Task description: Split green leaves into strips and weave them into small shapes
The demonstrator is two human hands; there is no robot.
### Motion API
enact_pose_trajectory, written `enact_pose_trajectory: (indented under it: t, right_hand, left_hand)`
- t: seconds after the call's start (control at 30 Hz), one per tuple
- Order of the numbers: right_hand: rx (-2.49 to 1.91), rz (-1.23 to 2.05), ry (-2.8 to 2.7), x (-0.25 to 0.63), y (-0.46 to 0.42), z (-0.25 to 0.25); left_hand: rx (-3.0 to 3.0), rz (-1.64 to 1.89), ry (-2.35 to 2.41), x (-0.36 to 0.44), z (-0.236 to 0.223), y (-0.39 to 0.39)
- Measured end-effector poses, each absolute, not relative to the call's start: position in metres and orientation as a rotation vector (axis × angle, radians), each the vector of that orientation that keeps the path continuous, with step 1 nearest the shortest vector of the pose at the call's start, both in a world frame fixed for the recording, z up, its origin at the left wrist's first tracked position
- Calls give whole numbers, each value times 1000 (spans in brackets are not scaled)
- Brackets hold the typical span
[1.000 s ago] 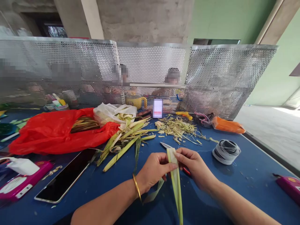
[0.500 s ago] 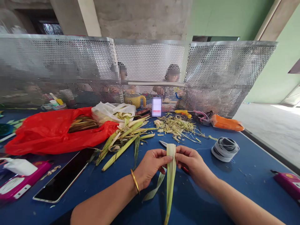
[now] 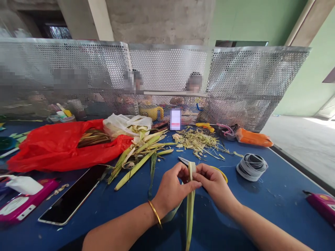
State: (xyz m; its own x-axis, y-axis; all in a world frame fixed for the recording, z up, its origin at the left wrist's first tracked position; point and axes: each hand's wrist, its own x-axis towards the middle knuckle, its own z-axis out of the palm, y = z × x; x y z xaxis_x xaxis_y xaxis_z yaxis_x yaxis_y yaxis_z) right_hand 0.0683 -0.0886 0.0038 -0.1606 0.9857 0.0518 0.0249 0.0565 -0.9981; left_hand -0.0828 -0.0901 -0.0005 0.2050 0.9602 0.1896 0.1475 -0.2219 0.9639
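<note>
A long pale-green husk leaf strip is pinched between my two hands, its top bent over and its lower end hanging toward me. My left hand, with a gold bangle at the wrist, has its thumb laid across the strip. On the other side, my right hand grips the strip near the top with thumb and fingers. A second, thinner end of leaf hangs partly hidden behind my left wrist. Behind my fingers lie scissors; a blade tip and part of a yellow handle show.
Husk leaves, a red plastic bag and a dark phone lie left. Shredded trimmings sit ahead, before a perforated metal screen with people behind. A cord spool and an orange packet are right.
The strip's top has gone from flat and wide to folded narrower. My left thumb has moved right across it, and more of the scissors' yellow handle shows.
</note>
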Motion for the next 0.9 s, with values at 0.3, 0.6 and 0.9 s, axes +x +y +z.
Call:
enact_pose_trajectory:
  t: [0.3, 0.6, 0.9]
  right_hand:
    - [-1105, 1295, -1196, 76, -85, 6]
    - [-1079, 1390, -822, 84, -79, 13]
    - [-1048, 1289, -746, 101, -65, 20]
  left_hand:
    - [1025, 1139, 953, -83, 1, -82]
    - [560, 1252, 946, -94, 11, -71]
    - [551, 1257, 1113, -110, 12, -50]
